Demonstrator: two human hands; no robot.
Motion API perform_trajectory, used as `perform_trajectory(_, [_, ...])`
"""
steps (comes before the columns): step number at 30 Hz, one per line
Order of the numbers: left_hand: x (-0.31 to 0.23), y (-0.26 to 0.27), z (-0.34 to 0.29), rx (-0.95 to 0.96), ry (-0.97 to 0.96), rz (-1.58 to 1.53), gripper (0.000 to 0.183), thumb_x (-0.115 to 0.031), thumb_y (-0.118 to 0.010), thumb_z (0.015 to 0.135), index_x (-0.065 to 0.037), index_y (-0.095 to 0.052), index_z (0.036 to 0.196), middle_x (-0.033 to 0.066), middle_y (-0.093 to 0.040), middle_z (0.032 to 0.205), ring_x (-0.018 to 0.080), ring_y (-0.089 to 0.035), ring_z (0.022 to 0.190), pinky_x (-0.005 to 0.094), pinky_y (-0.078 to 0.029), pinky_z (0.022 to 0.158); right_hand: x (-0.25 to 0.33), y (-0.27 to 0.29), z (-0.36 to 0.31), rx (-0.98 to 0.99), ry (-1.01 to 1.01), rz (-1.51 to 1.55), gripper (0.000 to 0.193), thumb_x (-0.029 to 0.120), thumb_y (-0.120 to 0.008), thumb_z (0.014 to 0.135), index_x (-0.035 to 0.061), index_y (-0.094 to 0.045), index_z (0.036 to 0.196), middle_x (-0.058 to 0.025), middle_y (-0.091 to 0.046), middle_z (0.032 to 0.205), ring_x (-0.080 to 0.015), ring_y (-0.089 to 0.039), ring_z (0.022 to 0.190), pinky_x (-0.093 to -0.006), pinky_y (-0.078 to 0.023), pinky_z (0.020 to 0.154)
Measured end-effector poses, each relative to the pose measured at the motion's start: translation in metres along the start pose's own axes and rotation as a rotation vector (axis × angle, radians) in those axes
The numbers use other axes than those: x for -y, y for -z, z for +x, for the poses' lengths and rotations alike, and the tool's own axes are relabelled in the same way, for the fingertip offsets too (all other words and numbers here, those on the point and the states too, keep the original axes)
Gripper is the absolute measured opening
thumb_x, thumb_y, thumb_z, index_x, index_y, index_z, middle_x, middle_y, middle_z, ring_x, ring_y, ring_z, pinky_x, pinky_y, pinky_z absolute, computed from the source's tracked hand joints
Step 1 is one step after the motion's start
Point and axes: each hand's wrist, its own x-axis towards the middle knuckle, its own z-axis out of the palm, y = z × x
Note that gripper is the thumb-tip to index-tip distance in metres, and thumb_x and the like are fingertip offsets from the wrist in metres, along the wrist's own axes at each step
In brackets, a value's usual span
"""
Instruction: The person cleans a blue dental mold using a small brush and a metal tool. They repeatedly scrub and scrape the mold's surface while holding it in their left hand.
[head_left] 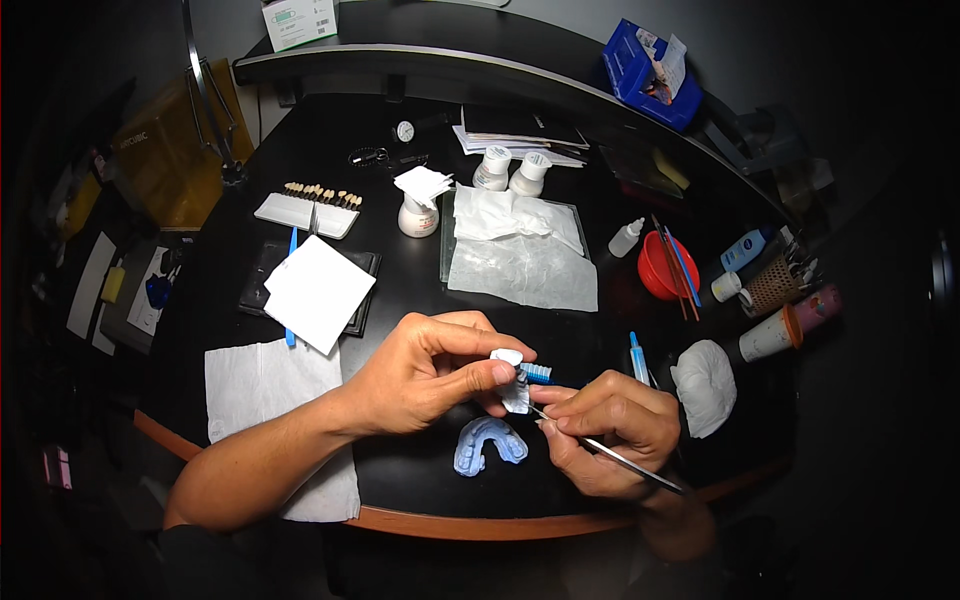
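My left hand [440, 370] is closed, its thumb and fingers pinching a small white dental piece [515, 397], partly hidden by the fingers. A blue ribbed part [537, 373] sticks out beside it; I cannot tell if the two are joined. In my right hand [615, 430] is a thin metal dental instrument [632, 466], gripped like a pen, its tip at the lower edge of the white piece. Just below both hands, a pale blue horseshoe-shaped dental impression [490, 445] lies on the black table.
Paper towels [270, 385] lie left, under my forearm. A white pad [320, 295], tooth shade guide [310, 212] and white-topped jar [418, 215] stand behind. Tissue covers a glass slab [444, 250]. At right are a red bowl [660, 268], crumpled tissue [703, 388] and blue syringe [638, 358].
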Motion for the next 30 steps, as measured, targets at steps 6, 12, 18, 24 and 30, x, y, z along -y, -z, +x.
perform_trajectory(6, [-0.0016, -0.0012, -0.0012, -0.025, 0.052, -0.032, 0.030, -0.016, -0.066, 0.107, 0.007, -0.073, 0.125, 0.0126, -0.066, 0.106, 0.0212, -0.077, 0.087, 0.0287, -0.067, 0.079, -0.0007, -0.0020, 0.0007, -0.005, 0.009, -0.002, 0.016, -0.013, -0.078, 0.078, -0.0017, -0.071, 0.087, -0.0147, -0.073, 0.083, -0.0249, -0.080, 0.082, -0.0389, -0.069, 0.084])
perform_trajectory(12, [-0.0008, -0.0016, 0.0000, -0.021, 0.060, -0.030, 0.030, -0.015, -0.065, 0.108, 0.006, -0.073, 0.127, 0.0126, -0.065, 0.109, 0.0214, -0.077, 0.089, 0.0293, -0.067, 0.081, 0.0015, -0.0008, 0.0008, -0.009, 0.011, 0.005, 0.016, -0.013, -0.077, 0.077, -0.0017, -0.071, 0.086, -0.0143, -0.072, 0.082, -0.0233, -0.079, 0.078, -0.0396, -0.070, 0.085])
perform_trajectory(18, [0.0021, 0.0010, 0.0000, -0.011, 0.012, -0.007, 0.029, -0.014, -0.067, 0.106, 0.005, -0.073, 0.128, 0.0131, -0.065, 0.111, 0.0212, -0.075, 0.096, 0.0329, -0.069, 0.085, -0.0007, -0.0012, 0.0026, -0.005, 0.028, -0.003, 0.017, -0.014, -0.076, 0.076, -0.0019, -0.070, 0.085, -0.0131, -0.071, 0.079, -0.0217, -0.078, 0.075, -0.0412, -0.070, 0.085])
perform_trajectory(24, [0.0027, 0.0012, -0.0002, -0.009, 0.011, 0.010, 0.029, -0.014, -0.068, 0.105, 0.004, -0.074, 0.127, 0.0133, -0.065, 0.110, 0.0209, -0.075, 0.098, 0.0332, -0.069, 0.085, -0.0022, -0.0014, 0.0020, -0.008, 0.039, -0.020, 0.017, -0.014, -0.076, 0.074, -0.0016, -0.070, 0.083, -0.0128, -0.071, 0.078, -0.0214, -0.078, 0.072, -0.0417, -0.070, 0.085])
perform_trajectory(30, [0.0049, 0.0028, -0.0005, -0.011, -0.008, 0.059, 0.029, -0.014, -0.070, 0.105, 0.004, -0.074, 0.126, 0.0132, -0.065, 0.109, 0.0206, -0.075, 0.096, 0.0335, -0.069, 0.085, -0.0024, -0.0018, 0.0007, 0.001, 0.028, -0.057, 0.017, -0.012, -0.078, 0.075, -0.0004, -0.070, 0.083, -0.0128, -0.072, 0.079, -0.0233, -0.079, 0.075, -0.0369, -0.070, 0.082])
